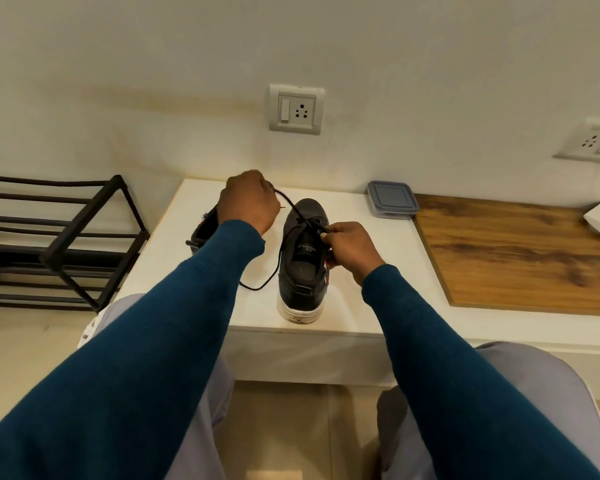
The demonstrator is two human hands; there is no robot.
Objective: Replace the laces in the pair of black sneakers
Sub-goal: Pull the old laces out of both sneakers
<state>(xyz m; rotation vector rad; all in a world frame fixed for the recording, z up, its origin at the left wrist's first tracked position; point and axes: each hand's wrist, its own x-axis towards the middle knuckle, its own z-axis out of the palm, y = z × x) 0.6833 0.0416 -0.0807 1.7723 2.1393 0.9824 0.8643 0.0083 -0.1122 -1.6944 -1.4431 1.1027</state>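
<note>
Centre frame: left hand [248,200] fisted round lace [293,209], drawn taut above sneaker [300,271]; right hand [349,247] pinching sneaker at eyelet row; best pulled steadily, bracing firmly, avoiding twists.

Warm, dim indoor light, soft shadows, mild blur, wide-angle bending at edges.

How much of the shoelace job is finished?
Not much yet. Done: the lace seems threaded only near the toe of the middle sneaker. In hand: the left hand holds the lace up while the right hand grips that sneaker by an eyelet. Left: the higher eyelets, plus the other sneaker, mostly hidden.
</note>
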